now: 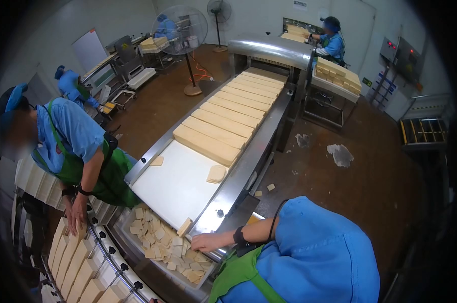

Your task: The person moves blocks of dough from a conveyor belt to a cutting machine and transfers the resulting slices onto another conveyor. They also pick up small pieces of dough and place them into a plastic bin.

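Left of the conveyor belt (173, 182), a co-worker (71, 136) in a green apron presses both hands (77, 214) flat on a row of upright tan blocks (74, 262). Below the belt's near end stands a tub (122, 230) filled with pale offcuts (160, 242). One wedge-shaped offcut (184, 227) leans on the belt's near lip, just above the tub. Just right of that wedge, the right hand (205, 242) rests palm down at the belt's near right corner, fingers extended and close together, gripping nothing. A black wristband (238, 236) sits on its wrist. The left hand is out of view. Farther up the belt lie a loose piece (217, 173) and rows of slabs (223, 126).
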Demonstrator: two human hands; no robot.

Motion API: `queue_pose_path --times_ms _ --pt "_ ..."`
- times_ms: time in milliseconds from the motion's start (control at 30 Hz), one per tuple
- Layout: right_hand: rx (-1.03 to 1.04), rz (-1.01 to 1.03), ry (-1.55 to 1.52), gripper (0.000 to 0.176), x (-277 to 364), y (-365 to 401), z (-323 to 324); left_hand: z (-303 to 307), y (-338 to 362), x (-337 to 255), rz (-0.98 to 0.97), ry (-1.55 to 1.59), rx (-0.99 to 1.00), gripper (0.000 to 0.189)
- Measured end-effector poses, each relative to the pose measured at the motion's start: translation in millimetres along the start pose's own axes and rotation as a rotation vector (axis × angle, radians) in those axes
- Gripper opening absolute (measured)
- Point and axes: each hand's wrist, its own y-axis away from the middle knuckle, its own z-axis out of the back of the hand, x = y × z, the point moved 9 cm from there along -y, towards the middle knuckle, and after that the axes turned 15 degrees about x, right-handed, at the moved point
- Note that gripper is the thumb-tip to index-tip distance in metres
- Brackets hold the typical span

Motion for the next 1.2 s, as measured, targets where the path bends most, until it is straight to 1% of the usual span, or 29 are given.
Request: queue_pose_path --times_ms 367,500,600,867,1100,1200 --pt "0.021 -0.023 0.041 0.017 -5 4 -1 3 1 -8 0.020 -0.003 0.017 0.026" --pt "0.022 -0.020 0.004 0.017 -5 5 1 6 1 -11 -0.003 0.010 -0.002 0.026" --pt "0.003 -0.001 0.002 0.017 -3 6 2 4 1 -10 0.018 0.007 0.027 0.026" --pt "0.024 -0.013 0.007 0.018 -5 9 3 8 1 -17 0.029 0.014 0.015 0.027" --pt "-0.022 0.000 -0.023 0.018 0 13 10 8 3 -18 0.057 0.076 0.023 0.030" --pt "0.011 -0.006 -0.017 0.017 -4 11 7 6 4 -16 0.037 0.052 0.035 0.029"
